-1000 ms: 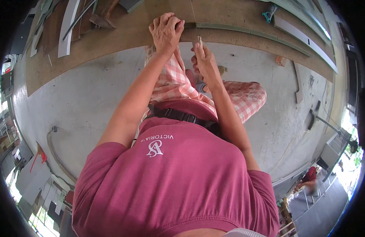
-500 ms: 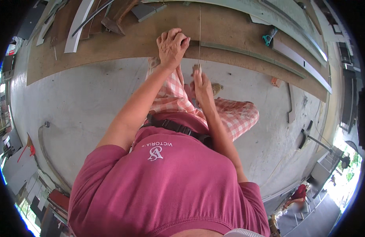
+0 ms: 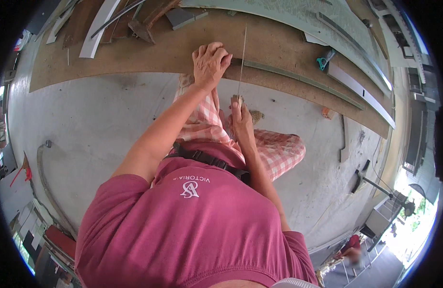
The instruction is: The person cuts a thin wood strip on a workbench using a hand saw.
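My right hand (image 3: pixel 242 120) is wrapped round the wooden handle (image 3: pixel 237 100) of a handsaw, just off the table's near edge. Its thin blade (image 3: pixel 242 57), seen almost edge-on, points away from me and crosses a long grey-green strip (image 3: pixel 298 77). On the table, left of the blade, my left hand (image 3: pixel 211 65) presses down with curled fingers on the strip's left end, which is mostly hidden beneath it. The strip runs off to the right along the brown table (image 3: pixel 135 57). Whether the blade has cut into it I cannot tell.
Farther left lie a hammer-like tool (image 3: pixel 143 30) and a white strip (image 3: pixel 94 36). To the right are a teal-handled tool (image 3: pixel 323 61) and a long white bar (image 3: pixel 363 93). A large pale sheet (image 3: pixel 288 21) covers the back. Another person (image 3: pixel 350 249) is at the lower right.
My right hand has drawn the saw back toward my body. My left hand keeps its hold on the strip. The whole view has shifted slightly.
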A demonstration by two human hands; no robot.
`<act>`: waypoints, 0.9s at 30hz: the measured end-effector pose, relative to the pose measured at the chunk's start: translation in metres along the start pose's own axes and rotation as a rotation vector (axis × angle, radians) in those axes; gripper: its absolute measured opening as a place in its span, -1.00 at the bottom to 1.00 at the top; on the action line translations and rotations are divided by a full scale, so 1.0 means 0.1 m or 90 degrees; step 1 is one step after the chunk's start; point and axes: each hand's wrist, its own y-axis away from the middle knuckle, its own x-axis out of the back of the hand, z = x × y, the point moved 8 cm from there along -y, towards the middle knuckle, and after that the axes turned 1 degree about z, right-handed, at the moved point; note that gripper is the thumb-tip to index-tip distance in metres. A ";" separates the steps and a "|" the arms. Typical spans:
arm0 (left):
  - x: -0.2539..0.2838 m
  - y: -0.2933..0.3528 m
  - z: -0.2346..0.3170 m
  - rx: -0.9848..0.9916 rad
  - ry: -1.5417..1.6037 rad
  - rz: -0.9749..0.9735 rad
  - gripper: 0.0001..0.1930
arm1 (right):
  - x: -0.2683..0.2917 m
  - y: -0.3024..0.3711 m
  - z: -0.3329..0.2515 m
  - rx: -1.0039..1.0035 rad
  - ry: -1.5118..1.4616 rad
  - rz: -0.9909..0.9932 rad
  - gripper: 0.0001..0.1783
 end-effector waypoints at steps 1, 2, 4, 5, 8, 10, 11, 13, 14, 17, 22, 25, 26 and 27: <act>0.01 -0.03 0.01 0.002 -0.005 -0.013 -0.85 | 0.03 0.01 0.05 -0.002 0.033 0.024 -0.54; 0.03 0.00 -0.04 0.009 -0.017 -0.025 -0.86 | 0.00 -0.05 -0.17 -0.016 -0.043 -0.034 -0.54; 0.04 0.01 -0.03 0.010 -0.007 -0.015 -0.86 | 0.05 -0.12 -0.46 -0.051 -0.103 -0.049 -0.54; 0.05 0.00 -0.05 0.012 -0.001 -0.001 -0.85 | 0.04 -0.15 -0.58 -0.082 -0.164 -0.068 -0.53; 0.02 0.07 -0.03 0.020 0.007 -0.019 -0.86 | 0.12 -0.01 -0.89 -0.037 -0.168 -0.064 -0.55; 0.05 0.03 -0.07 0.022 0.032 -0.003 -0.88 | 0.21 0.07 -1.06 0.039 -0.147 -0.047 -0.57; 0.07 0.01 -0.07 0.022 0.061 0.007 -0.88 | 0.25 0.10 -1.04 -0.004 -0.202 -0.044 -0.59; 0.24 -0.04 -0.18 0.036 0.126 0.067 -0.88 | 0.34 0.16 -0.95 -0.045 -0.257 -0.042 -0.61; 0.37 -0.05 -0.25 0.048 0.193 0.120 -0.86 | 0.44 0.19 -0.76 -0.086 -0.257 -0.014 -0.62; 0.51 -0.10 -0.40 0.149 0.207 0.079 -0.85 | 0.78 0.38 -0.41 -0.134 -0.225 0.056 -0.63; 0.33 -0.11 0.04 0.011 0.207 -0.055 -0.74 | 1.13 0.78 -0.16 -0.162 -0.213 0.137 -0.53; 0.06 -0.05 0.37 -0.069 0.160 -0.183 -0.67 | 1.12 0.84 -0.09 -0.165 -0.261 0.151 -0.59; -0.12 0.00 0.41 -0.064 0.166 -0.234 -0.59 | 1.12 0.86 -0.08 -0.166 -0.265 0.159 -0.59; -0.20 0.04 0.50 -0.071 0.169 -0.237 -0.59 | 1.09 0.88 -0.09 -0.159 -0.285 0.164 -0.57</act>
